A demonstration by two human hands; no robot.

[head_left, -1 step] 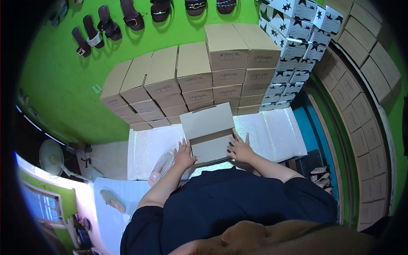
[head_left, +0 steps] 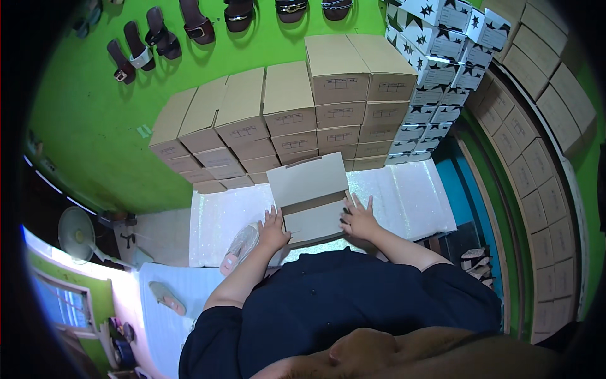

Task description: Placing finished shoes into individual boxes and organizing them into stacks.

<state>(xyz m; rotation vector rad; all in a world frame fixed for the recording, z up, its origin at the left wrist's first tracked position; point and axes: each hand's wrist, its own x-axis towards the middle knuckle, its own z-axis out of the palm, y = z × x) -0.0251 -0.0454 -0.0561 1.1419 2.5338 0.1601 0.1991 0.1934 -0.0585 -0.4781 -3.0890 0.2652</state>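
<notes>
Green wall (head_left: pixel 82 126) and stacked cartons (head_left: pixel 287 95) back your glittery white surface (head_left: pixel 404 196), where the open box (head_left: pixel 312 221) sits between your hands. Your left hand (head_left: pixel 274 232) and right hand (head_left: pixel 360 222) rest spread, unclenched, at its sides, seemingly steadying it; the next move likely calls for light pressure. Your right hand has shifted slightly outward since the earlier frame.

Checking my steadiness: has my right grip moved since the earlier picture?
Yes: the right grip has shifted slightly right, judged against the stacked boxes behind.
</notes>
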